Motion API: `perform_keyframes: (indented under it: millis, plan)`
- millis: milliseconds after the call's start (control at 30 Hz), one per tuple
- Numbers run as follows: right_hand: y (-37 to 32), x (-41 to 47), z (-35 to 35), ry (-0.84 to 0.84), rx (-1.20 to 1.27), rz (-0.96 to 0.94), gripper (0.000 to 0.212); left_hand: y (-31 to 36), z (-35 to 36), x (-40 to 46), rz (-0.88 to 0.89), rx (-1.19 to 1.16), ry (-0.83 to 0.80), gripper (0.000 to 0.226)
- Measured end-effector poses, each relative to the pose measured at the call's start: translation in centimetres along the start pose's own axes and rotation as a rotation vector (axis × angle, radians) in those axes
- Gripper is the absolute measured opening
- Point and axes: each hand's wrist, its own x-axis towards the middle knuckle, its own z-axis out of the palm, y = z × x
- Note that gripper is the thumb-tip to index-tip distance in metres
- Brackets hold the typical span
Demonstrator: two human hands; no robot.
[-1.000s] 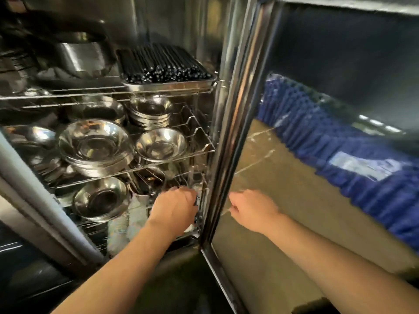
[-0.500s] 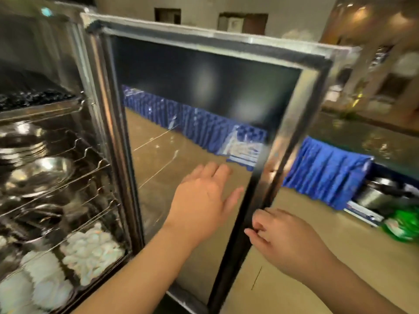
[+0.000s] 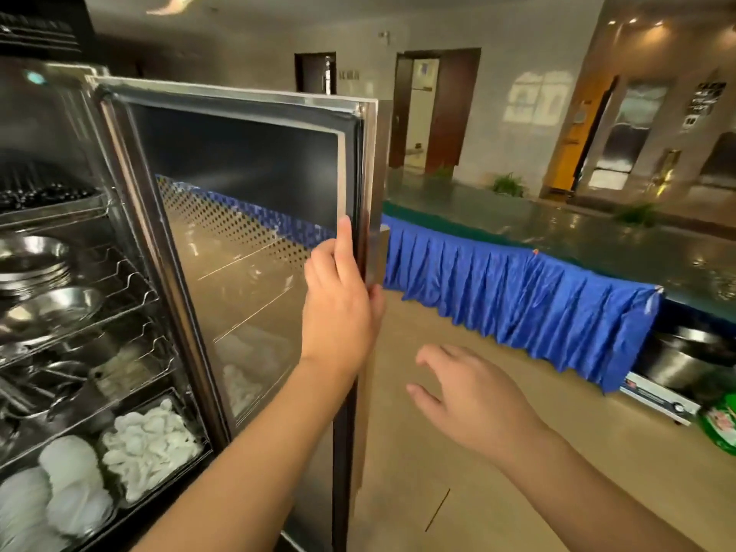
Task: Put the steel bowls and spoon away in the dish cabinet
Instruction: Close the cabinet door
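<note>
My left hand (image 3: 338, 304) has its grip on the free edge of the cabinet door (image 3: 247, 249) at frame centre: fingers flat along the inner seal, the thumb seemingly wrapped round the outer edge, so it is closed on the door. My right hand (image 3: 474, 404) hangs loose and wide to the lower right, holding nothing and touching nothing.

The steel bowls (image 3: 44, 308) sit on the wire racks (image 3: 131, 280) at the left edge of the frame, inside the dish cabinet (image 3: 75, 125). I cannot pick out the spoon among the jumble of metal on the shelf below them. Trays of white pieces (image 3: 147, 444) fill the lowest shelf.

With the bowls in, I judge the step in hand is swinging the door shut. To do it well I should push from this free edge, far from the hinge, where it turns easiest. Before it meets the frame I need to slide my fingers off the seal and press on the outer face. My right hand can steady it late, keeping clear of the closing gap. A slow finish should spare the stacked bowls a rattle.
</note>
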Motion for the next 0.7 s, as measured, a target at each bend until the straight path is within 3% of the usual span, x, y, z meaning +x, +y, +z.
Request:
perform_keyframes:
  millis: [267,467,600,700]
  plan:
    - [0.5,4.3,1.8,-0.079,0.047,-0.14,0.045,0.8,-2.9,-2.9,-0.166,0.108,0.055,0.1]
    - [-4.4,6.9,4.0,-0.146,0.165,-0.211,0.069,-0.9,-9.6,-6.7,-0.238,0.207,0.107,0.107]
    - [-8.9,6.7,5.4,-0.246,0.427,-0.276,0.043,-2.1,-14.0,-8.8,-0.302,0.295,0.173,0.106]
    - [-12.6,6.2,6.6,-0.359,0.652,-0.291,0.04,-3.5,-17.1,-10.2,-0.353,0.344,0.213,0.101]
